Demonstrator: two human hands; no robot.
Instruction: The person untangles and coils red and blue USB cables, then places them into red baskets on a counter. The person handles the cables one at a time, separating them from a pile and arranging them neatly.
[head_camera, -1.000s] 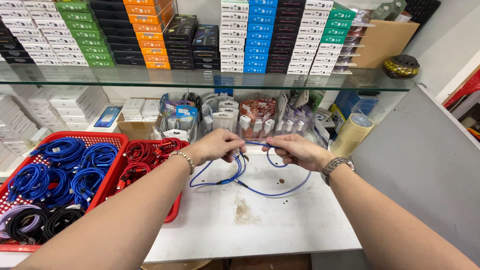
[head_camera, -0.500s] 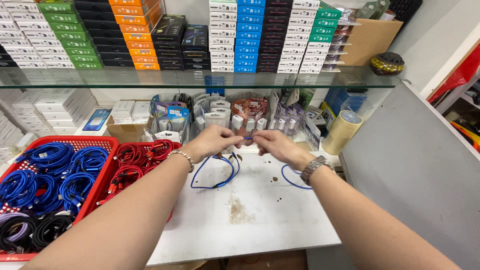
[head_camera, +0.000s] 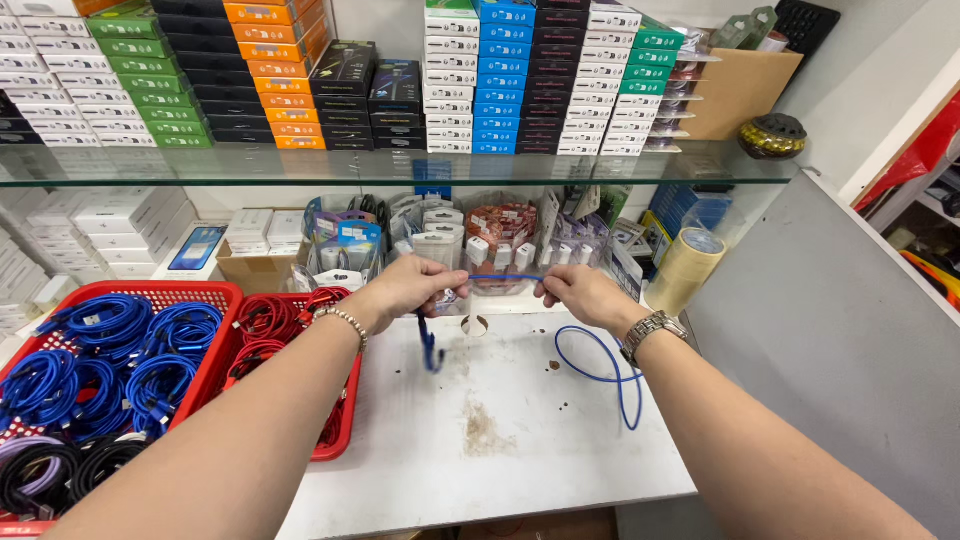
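A thin blue cable (head_camera: 505, 278) is stretched taut between my two hands above the white table (head_camera: 500, 450). My left hand (head_camera: 410, 288) pinches one part of it, and a short end with a plug (head_camera: 430, 352) dangles below that hand. My right hand (head_camera: 585, 295) pinches the other part, and the rest of the cable hangs from it in a loop (head_camera: 600, 365) onto the table. A bead bracelet sits on my left wrist, a metal watch on my right.
Red baskets (head_camera: 225, 300) at the left hold several coiled blue, red, black and purple cables. Clear tubs of small packaged items (head_camera: 500, 235) and a tape roll (head_camera: 686, 268) stand behind my hands. A glass shelf (head_camera: 400, 170) above carries stacked coloured boxes. A grey panel (head_camera: 840, 330) stands at the right.
My hands have moved apart, pulling a section of the blue cable straight between them. The loop that hung under both hands now trails from my right hand only.
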